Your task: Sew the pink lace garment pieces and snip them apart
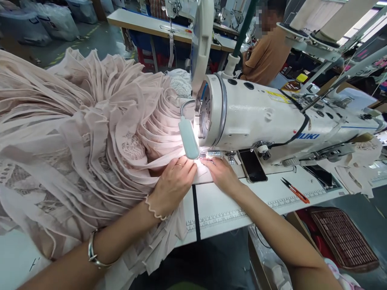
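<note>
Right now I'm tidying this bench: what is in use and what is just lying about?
In use: left hand, right hand, pale pink pleated fabric, white sewing machine.
Lying about: black phone, orange-handled thread snips.

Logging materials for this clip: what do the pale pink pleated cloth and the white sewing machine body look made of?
The pale pink pleated cloth looks like thin, matte, semi-sheer woven fabric with lace panels; openwork shows through. The white sewing machine body looks like glossy painted metal, possibly part plastic; lamp light glints off it.

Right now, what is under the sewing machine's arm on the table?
A dark phone lies flat under the sewing machine, beside the right hand. The needle area is hidden by the lamp and its glare.
</note>
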`<state>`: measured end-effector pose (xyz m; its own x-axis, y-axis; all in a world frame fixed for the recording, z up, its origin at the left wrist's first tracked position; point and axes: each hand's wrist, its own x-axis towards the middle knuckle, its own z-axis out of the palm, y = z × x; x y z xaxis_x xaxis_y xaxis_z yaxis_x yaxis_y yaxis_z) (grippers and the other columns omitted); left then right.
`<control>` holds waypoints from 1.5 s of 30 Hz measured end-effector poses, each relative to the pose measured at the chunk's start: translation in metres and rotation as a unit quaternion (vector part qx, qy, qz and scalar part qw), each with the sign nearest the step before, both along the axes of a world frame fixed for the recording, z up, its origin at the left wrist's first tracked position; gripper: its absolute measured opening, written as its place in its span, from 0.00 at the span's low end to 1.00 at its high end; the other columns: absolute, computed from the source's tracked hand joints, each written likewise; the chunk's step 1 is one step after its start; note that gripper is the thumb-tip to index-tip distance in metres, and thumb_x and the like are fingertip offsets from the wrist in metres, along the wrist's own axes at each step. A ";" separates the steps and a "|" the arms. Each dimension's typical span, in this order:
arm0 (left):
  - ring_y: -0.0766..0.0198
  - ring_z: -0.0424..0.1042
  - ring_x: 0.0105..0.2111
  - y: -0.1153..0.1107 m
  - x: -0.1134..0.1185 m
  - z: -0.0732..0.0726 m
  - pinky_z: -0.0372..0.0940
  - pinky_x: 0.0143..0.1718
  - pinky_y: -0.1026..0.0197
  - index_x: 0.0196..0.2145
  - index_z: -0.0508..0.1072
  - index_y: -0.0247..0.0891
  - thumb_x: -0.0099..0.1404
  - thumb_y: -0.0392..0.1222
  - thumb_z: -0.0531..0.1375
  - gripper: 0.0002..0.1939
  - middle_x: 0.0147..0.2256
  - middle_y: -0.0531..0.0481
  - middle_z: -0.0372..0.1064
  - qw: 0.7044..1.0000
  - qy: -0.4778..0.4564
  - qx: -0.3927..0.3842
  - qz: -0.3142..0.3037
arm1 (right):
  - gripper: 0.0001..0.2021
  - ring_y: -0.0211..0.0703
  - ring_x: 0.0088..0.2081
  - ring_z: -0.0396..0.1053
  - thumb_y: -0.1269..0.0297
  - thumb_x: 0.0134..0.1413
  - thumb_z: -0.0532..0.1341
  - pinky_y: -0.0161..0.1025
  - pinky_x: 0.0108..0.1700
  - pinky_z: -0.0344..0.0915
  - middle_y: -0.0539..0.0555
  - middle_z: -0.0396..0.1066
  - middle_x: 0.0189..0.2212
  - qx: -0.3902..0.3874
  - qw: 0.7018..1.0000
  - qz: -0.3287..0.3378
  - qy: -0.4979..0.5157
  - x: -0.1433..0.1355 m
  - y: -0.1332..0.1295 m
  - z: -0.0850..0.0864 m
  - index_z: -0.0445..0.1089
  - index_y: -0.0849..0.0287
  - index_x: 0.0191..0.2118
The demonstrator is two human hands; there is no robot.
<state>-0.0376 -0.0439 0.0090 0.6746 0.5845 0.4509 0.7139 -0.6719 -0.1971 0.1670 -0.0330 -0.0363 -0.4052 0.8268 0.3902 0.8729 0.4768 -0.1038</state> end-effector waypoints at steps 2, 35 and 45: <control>0.52 0.69 0.45 0.000 -0.002 -0.004 0.63 0.47 0.51 0.45 0.72 0.27 0.68 0.27 0.48 0.15 0.43 0.37 0.72 0.999 0.019 -0.010 -0.047 | 0.18 0.48 0.44 0.70 0.72 0.64 0.49 0.44 0.46 0.67 0.56 0.73 0.45 -0.005 1.000 0.001 0.022 0.000 0.000 0.000 0.69 0.53 0.54; 0.52 0.68 0.38 -0.026 0.038 -0.005 0.63 0.35 0.54 0.47 0.71 0.24 0.67 0.34 0.55 0.13 0.37 0.38 0.69 0.985 0.067 -0.152 0.042 | 0.19 0.49 0.45 0.69 0.76 0.65 0.45 0.47 0.49 0.67 0.64 0.72 0.48 0.037 0.987 0.058 -0.147 -0.010 -0.008 0.023 0.70 0.67 0.52; 0.52 0.72 0.36 0.010 0.003 0.037 0.64 0.28 0.59 0.40 0.73 0.35 0.56 0.24 0.56 0.16 0.36 0.41 0.70 0.959 0.075 -0.270 0.039 | 0.22 0.50 0.53 0.68 0.81 0.61 0.46 0.46 0.55 0.65 0.66 0.71 0.52 0.080 0.984 0.056 -0.146 -0.013 -0.013 0.016 0.67 0.72 0.57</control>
